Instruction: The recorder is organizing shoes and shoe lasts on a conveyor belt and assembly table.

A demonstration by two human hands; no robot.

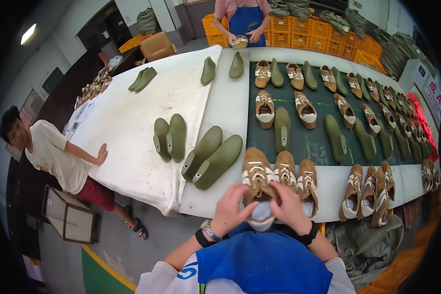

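Between my two hands is a brown sneaker [257,169] with white laces, its toe pointing away from me and its opening toward me. My left hand [230,205] grips the left side of its collar. On the collar's right side, the fingers of my right hand [289,205] are closed. A striped insole [262,211] shows inside the opening. Right beside it stand two similar sneakers, one [285,169] partly hidden behind my right hand and another [307,182] farther right. Two large green shoe lasts [218,162] lie to the left of the held sneaker.
A dark green conveyor belt [308,147] carries rows of sneakers and lasts. More sneakers [352,192] line the near edge at right. A person in a blue apron [248,24] holds a shoe across the table; another person [59,152] leans on the white cloth [127,132] at left.
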